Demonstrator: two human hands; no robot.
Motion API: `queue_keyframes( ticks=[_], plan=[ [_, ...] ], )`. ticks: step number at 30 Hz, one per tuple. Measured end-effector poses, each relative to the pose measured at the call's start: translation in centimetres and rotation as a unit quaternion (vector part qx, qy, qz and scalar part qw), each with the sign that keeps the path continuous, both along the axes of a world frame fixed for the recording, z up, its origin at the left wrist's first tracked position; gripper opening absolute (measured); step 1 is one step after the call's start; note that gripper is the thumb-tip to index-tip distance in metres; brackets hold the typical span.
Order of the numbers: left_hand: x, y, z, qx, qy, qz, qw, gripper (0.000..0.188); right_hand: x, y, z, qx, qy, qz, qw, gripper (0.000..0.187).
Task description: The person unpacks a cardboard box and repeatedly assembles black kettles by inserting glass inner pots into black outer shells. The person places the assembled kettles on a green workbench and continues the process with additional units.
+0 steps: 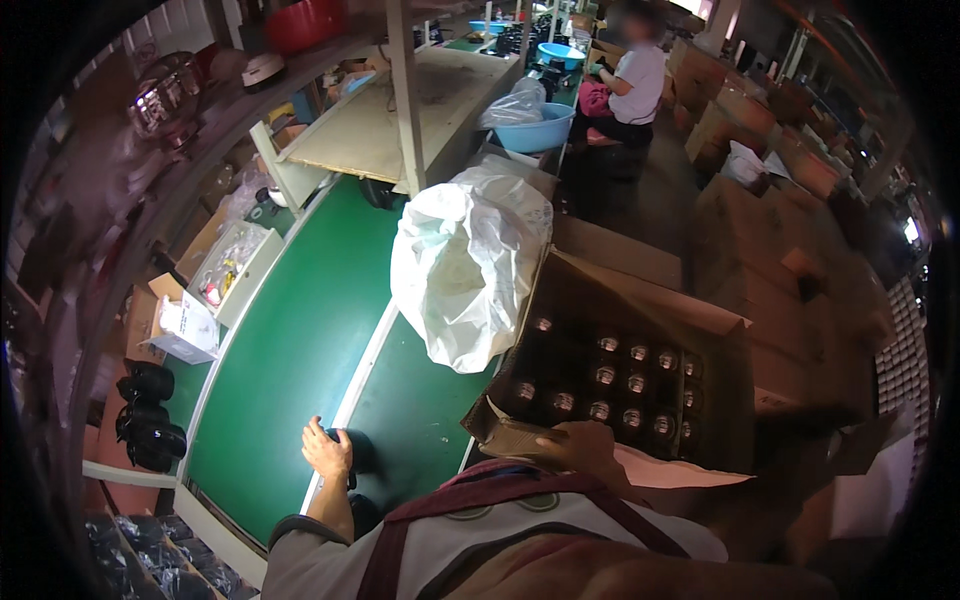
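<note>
Your left hand (pixel 327 450) grips a black part (pixel 352 450) at the belt's (pixel 290 350) near edge; your right hand (pixel 580 447) pinches the box (pixel 640 380) flap, steadying it.

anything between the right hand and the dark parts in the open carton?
Nothing visible. The right hand rests on the near flap of the cardboard carton, and the dark round-topped parts sit uncovered just beyond it. The white plastic sack leans against the carton's left side, not over the opening.

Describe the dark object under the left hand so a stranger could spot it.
Find the green conveyor belt. At its near end, by the white divider strip, the left hand rests on a small black rounded part, unlike the black parts stacked off the belt at left.
</note>
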State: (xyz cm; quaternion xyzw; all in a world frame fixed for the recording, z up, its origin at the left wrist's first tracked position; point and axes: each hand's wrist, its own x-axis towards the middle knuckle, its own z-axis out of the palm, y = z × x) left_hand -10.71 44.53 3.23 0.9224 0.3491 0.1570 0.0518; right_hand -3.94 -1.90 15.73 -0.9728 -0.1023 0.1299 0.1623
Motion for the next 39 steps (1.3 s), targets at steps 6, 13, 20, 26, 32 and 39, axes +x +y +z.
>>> queue_keyframes(
  ticks=[6, 13, 20, 26, 32, 39],
  plan=[
    [-0.5, -0.1, -0.3, -0.005, -0.009, -0.002, 1.0, 0.052, -0.5, -0.1, -0.1, -0.007, -0.001, 0.018, 1.0, 0.046],
    [-0.2, -0.1, -0.2, -0.015, 0.006, 0.002, 1.0, 0.05, -1.3, -0.2, -0.2, 0.042, -0.047, 0.02, 0.998, 0.046],
    [-0.4, -0.3, 0.3, -0.02, 0.004, 0.009, 1.0, 0.05, -1.7, -0.5, -0.6, 0.032, -0.06, 0.025, 0.997, 0.047],
    [-0.5, 0.2, -0.2, -0.013, -0.006, 0.002, 1.0, 0.05, -1.6, -0.3, -0.2, 0.027, -0.002, 0.023, 0.999, 0.052],
    [-0.1, -0.1, 0.2, -0.015, -0.003, -0.019, 1.0, 0.051, -1.8, -1.5, -2.1, 0.075, -0.062, 0.04, 0.994, 0.049],
    [-0.3, 0.1, -0.7, 0.005, -0.006, -0.016, 1.0, 0.05, -1.1, -1.4, -1.0, 0.011, 0.034, 0.038, 0.999, 0.057]
  ],
)
